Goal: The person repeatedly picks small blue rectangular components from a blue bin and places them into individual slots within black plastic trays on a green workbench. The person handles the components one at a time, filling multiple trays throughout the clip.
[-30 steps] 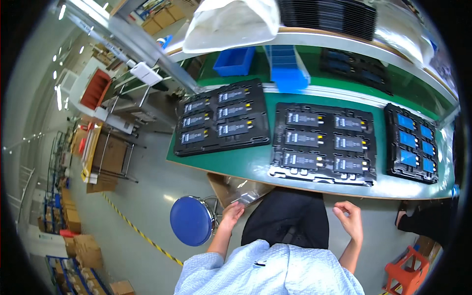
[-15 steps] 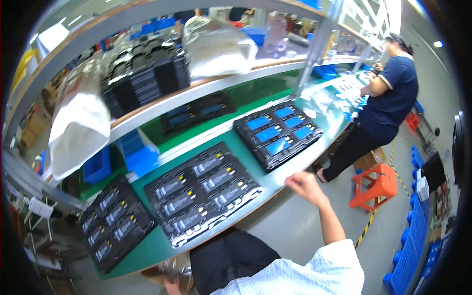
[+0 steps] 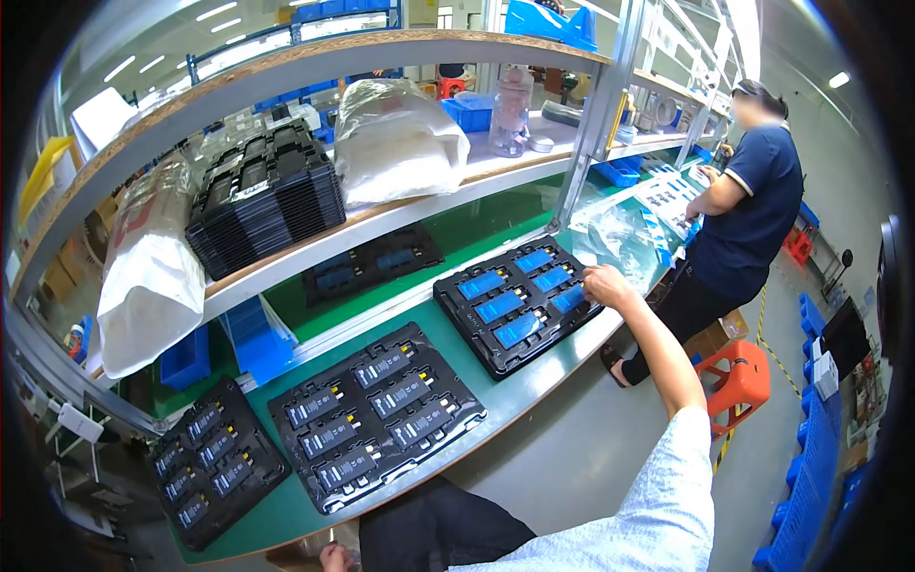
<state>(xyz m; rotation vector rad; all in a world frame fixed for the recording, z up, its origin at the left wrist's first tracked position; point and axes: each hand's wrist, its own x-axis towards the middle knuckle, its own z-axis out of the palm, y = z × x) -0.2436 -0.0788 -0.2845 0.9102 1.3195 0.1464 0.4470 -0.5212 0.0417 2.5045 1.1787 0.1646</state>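
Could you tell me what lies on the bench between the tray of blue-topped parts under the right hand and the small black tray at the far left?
In the head view, one larger black tray of dark parts lies between the blue-part tray and the far-left tray.

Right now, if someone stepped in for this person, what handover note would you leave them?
Right hand: stretched out, fingers resting on the right edge of the black tray with blue-topped parts; not gripping anything visible.
Left hand: low by the lap, barely in view; grip cannot be told.
On the green bench: two more black trays of dark parts, the middle tray and the left tray, both full and untouched.
Done: all three trays look filled.
Left: unclear; the blue tray is the one in hand.
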